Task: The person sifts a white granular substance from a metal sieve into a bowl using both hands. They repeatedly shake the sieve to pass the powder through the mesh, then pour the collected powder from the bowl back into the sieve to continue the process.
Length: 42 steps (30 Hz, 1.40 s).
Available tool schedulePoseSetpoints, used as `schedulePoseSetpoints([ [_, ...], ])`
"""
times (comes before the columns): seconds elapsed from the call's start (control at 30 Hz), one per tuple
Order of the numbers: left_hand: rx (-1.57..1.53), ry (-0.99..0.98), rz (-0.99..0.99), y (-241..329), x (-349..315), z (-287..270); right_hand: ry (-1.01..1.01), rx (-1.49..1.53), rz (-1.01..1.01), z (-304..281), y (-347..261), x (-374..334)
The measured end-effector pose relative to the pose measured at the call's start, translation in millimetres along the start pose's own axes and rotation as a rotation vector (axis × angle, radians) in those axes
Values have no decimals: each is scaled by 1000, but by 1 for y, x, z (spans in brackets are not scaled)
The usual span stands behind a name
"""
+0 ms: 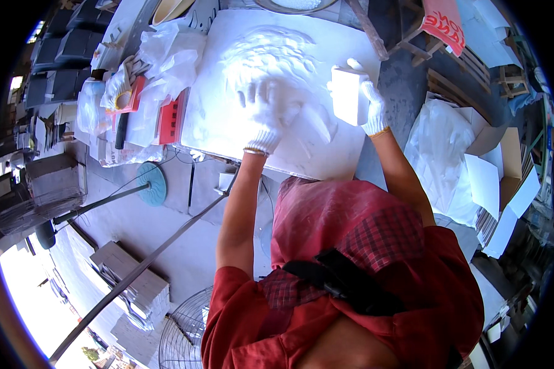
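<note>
Left hand (261, 106): gloved, over the tabletop (206, 120) middle; fingers spread, contact unclear in the glare.
Right hand (370, 106): gloved, at the tabletop's right edge; fingers gripped the white block.
White block (349, 97): held upright over the tabletop's right side.
Rippled white material (271, 52): lay on the tabletop's far half.
Red box (170, 122): stood beside the tabletop's left edge.

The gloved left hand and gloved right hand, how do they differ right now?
The left hand is over the white tabletop with no object showing in it; the right hand holds a white block. The left hand's fingers are spread, while the right hand's close around the block. Both wear white knitted gloves.
</note>
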State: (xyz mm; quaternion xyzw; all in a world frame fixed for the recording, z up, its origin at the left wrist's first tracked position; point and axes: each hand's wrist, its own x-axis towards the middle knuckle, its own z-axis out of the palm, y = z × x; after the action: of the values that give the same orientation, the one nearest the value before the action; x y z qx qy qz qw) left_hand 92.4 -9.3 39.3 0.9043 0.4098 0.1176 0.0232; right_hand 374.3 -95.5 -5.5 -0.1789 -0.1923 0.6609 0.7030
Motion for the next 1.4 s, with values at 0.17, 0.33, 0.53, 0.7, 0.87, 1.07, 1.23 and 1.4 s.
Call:
schedulePoseSetpoints([
  [0.17,-118,-16,133,61,-18,6,-120,56,-46,3,-4,5],
  [0.33,-9,-51,130,98,3,19,-148,218,-41,12,-9,4],
  [0.53,148,-47,-114,32,37,-2,-129,160,-44,11,-7,5],
  [0.7,91,-60,164,32,-28,-19,-135,176,-54,6,-6,4],
  [0.87,-152,-67,370,49,-56,7,-65,131,-30,4,-4,2],
  [1.07,66,55,130,3,12,5,-33,20,-46,16,-4,1],
  [1.23,-280,358,-128,-53,-5,-1,245,-215,72,33,3,18],
  [1.4,-411,492,-329,-92,-46,22,459,-1548,-27,102,33,36],
])
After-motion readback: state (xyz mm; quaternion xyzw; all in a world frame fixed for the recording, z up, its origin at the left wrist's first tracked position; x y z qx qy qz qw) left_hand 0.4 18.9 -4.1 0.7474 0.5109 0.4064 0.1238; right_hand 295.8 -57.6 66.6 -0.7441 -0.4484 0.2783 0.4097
